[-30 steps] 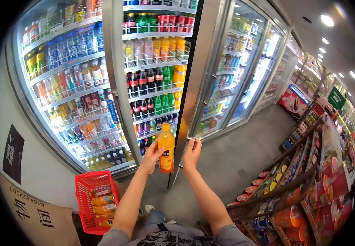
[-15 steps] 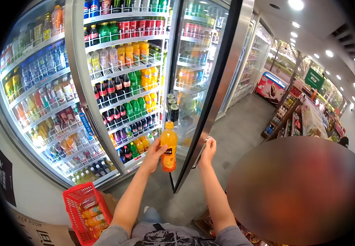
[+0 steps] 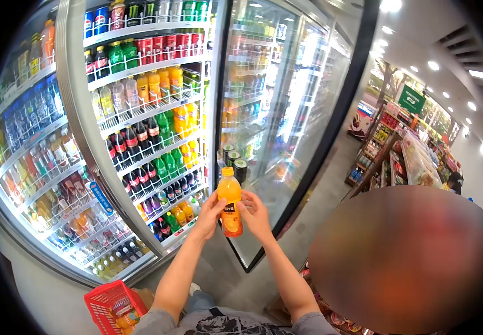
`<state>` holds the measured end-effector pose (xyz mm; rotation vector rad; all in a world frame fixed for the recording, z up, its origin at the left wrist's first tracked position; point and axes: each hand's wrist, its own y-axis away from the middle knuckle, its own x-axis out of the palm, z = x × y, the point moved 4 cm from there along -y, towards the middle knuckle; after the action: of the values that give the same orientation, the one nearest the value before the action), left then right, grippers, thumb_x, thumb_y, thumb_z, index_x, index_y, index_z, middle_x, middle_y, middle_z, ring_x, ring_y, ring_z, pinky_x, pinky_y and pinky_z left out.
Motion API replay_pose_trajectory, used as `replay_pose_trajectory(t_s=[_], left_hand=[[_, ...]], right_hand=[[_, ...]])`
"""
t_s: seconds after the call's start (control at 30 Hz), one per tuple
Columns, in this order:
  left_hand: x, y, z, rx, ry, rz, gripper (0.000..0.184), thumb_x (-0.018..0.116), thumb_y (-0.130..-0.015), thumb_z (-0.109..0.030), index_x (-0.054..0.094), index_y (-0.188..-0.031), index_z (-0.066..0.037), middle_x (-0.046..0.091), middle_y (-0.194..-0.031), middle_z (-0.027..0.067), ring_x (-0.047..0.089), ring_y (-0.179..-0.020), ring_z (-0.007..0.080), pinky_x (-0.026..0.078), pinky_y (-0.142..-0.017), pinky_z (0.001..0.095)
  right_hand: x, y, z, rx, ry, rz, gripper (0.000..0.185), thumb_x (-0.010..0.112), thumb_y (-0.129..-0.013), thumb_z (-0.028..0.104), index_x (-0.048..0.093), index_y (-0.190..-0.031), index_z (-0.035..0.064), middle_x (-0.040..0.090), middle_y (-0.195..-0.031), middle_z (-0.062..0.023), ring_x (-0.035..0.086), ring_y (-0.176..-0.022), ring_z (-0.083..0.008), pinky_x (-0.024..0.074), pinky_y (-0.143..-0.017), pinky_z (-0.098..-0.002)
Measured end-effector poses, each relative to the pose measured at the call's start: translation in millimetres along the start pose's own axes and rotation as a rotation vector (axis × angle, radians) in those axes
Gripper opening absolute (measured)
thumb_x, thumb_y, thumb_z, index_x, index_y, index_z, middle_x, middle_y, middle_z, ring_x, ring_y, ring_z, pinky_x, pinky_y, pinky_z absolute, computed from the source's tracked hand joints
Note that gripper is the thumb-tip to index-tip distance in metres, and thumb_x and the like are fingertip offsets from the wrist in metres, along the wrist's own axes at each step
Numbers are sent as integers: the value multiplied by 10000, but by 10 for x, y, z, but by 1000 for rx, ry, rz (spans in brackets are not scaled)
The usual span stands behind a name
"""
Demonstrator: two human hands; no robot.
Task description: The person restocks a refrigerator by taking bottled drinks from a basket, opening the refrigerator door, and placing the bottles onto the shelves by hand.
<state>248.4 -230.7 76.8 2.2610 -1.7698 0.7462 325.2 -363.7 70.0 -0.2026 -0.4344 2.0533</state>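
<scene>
Upright in front of my chest is an orange juice bottle [image 3: 230, 192] with an orange cap and a dark label. My left hand [image 3: 208, 215] is wrapped around its left side. From the right, the fingers and thumb of my right hand [image 3: 256, 216] close on the same bottle near its label. Behind the bottle stands the glass fridge door [image 3: 291, 184], swung out from the drinks fridge. Several dark cans [image 3: 240, 170] show beside the bottle, near the door.
Fridge shelves [image 3: 135, 114] hold rows of bottles and cans. A red basket [image 3: 104, 312] with orange bottles and a packet stands at lower left. Snack shelves [image 3: 383, 145] line the right side. A blurred patch hides the lower right.
My right hand has let go of the door handle and come to the bottle. The door has swung wider open. My view has shifted, and the left hand still holds the bottle.
</scene>
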Motion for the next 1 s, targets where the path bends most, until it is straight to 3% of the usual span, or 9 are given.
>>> replay_pose_trajectory(t_s=[0.13, 0.2, 0.47, 0.5, 0.57, 0.67, 0.87, 1.0], left_hand=[[-525, -373, -242, -14, -43, -35, 548, 622, -952, -278, 425, -1426, -89, 559, -1294, 28, 522, -1167, 134, 429, -936, 329], [-749, -556, -445, -5, -75, -40, 566, 609, -955, -265, 397, -1455, -106, 538, -1323, 34, 508, -1198, 151, 441, -962, 389], [-1614, -1305, -1525, 127, -198, -52, 562, 600, -970, -274, 406, -1468, -102, 541, -1332, 23, 522, -1179, 130, 451, -965, 333], [-1695, -1397, -1636, 154, -180, -52, 548, 590, -977, -269, 408, -1465, -101, 543, -1327, 16, 518, -1182, 129, 446, -975, 334], [-1824, -1532, -1846, 198, -186, -63, 542, 593, -978, -264, 410, -1460, -97, 552, -1311, 28, 522, -1173, 135, 433, -993, 332], [-2049, -1721, -2024, 250, -196, -57, 538, 596, -978, -253, 413, -1459, -97, 580, -1219, 39, 556, -1095, 140, 435, -981, 333], [-2309, -1837, -2120, 193, -161, -128, 544, 568, -992, -253, 377, -1480, -106, 531, -1292, 44, 494, -1213, 152, 413, -1023, 344], [-2504, -1928, -2167, 183, -225, -153, 528, 572, -990, -251, 399, -1466, -99, 547, -1279, 41, 522, -1175, 141, 431, -1006, 345]], right_hand=[[435, -550, -120, 14, -134, 118, 390, 660, -914, 108, 554, -1286, 53, 580, -1069, -46, 584, -966, -131, 505, -804, -270], [672, -846, -202, 17, -130, 117, 394, 667, -915, 113, 550, -1285, 42, 576, -1065, -40, 583, -967, -127, 502, -806, -262], [1653, -2102, -167, -25, -185, 272, 401, 636, -940, 116, 534, -1319, 31, 589, -1086, -32, 575, -964, -85, 489, -762, -220], [1802, -2271, -113, -114, -216, 299, 405, 639, -941, 133, 537, -1319, 32, 589, -1087, -40, 570, -947, -83, 486, -742, -223], [1992, -2517, -53, -132, -189, 327, 418, 629, -946, 128, 521, -1334, 18, 594, -1127, -56, 591, -977, -110, 494, -808, -245], [2235, -2701, 54, -125, -190, 326, 456, 638, -938, 138, 502, -1350, -4, 603, -1185, -81, 600, -997, -121, 491, -860, -268], [2568, -2942, -214, -95, -300, 322, 435, 631, -938, 129, 518, -1337, -2, 603, -1193, -84, 599, -1052, -139, 482, -909, -284], [2695, -2980, -302, -62, -259, 283, 444, 625, -945, 128, 507, -1351, -6, 589, -1195, -88, 600, -1052, -144, 482, -915, -283]])
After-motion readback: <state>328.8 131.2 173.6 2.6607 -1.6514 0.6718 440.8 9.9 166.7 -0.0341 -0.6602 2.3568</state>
